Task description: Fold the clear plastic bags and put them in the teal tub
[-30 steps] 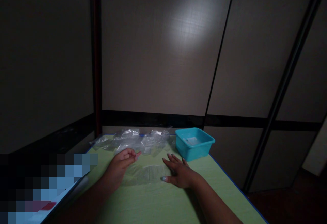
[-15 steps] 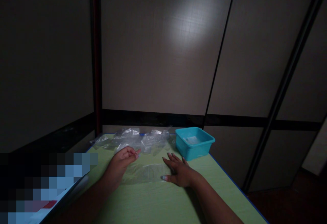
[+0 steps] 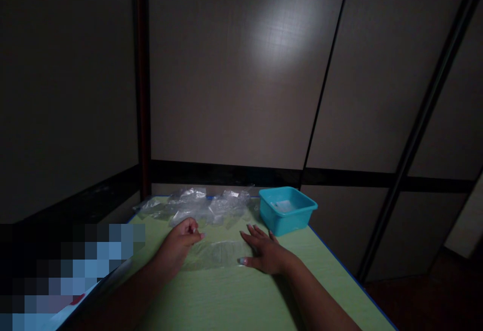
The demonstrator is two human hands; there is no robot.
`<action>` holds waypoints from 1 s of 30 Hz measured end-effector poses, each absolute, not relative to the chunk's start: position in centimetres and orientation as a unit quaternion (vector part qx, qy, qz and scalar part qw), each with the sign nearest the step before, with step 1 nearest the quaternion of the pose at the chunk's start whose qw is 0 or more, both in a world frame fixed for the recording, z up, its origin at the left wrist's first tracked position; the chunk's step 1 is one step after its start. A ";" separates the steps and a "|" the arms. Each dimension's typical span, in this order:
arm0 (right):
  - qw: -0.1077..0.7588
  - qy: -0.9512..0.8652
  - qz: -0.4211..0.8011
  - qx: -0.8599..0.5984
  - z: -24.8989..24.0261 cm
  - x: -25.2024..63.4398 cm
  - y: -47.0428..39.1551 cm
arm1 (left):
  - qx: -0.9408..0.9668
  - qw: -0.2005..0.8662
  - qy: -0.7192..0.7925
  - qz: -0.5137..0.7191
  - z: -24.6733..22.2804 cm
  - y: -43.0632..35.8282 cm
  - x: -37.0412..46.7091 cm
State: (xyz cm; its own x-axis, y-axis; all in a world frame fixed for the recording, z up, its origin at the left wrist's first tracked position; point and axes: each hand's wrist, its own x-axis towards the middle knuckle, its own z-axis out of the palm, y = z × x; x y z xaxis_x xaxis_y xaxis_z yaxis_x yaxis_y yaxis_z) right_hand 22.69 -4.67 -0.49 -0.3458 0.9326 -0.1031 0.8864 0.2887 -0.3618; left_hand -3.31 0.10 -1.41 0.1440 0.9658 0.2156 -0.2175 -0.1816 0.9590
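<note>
A clear plastic bag (image 3: pixel 217 254) lies flat on the green tabletop between my two hands. At its left end, my left hand (image 3: pixel 183 240) is closed, fingers curled in and thumb along them; whatever it may pinch is hidden. My right hand (image 3: pixel 266 252) rests palm down with fingers spread, its thumb and fingertips on the right end of the bag. Beyond my hands lies a crumpled heap of clear plastic bags (image 3: pixel 192 205).
A turquoise plastic basin (image 3: pixel 287 223) stands at the table's far right, with something pale inside. The green table (image 3: pixel 211 303) has a blue edge. Panelled cabinet doors (image 3: pixel 226 94) rise behind it. A pixelated patch covers the lower left.
The fingers of my left hand have curled further in, and its thumb now points out below them. My right hand stays in place on the bag.
</note>
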 end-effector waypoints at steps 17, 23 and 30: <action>0.064 -0.800 0.178 -0.570 -0.4 22.6 -4.7 | 0.540 0.552 0.329 0.543 -1.6 0.0 -3.3; 0.061 -0.799 0.180 -0.571 -0.5 22.6 -4.6 | 0.527 0.550 0.345 0.547 -1.2 -0.4 -3.3; 0.055 -0.800 0.180 -0.570 -0.5 22.7 -4.6 | 0.521 0.541 0.349 0.560 -1.2 -0.2 -3.2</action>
State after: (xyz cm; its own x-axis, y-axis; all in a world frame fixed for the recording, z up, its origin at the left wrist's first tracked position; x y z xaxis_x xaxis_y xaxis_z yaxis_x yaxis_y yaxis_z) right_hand 22.72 -4.61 -0.49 -0.3443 0.9314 -0.1179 0.8921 0.2854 -0.3503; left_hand -3.21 -0.23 -1.18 0.1290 0.9700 0.2061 -0.2435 -0.1705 0.9548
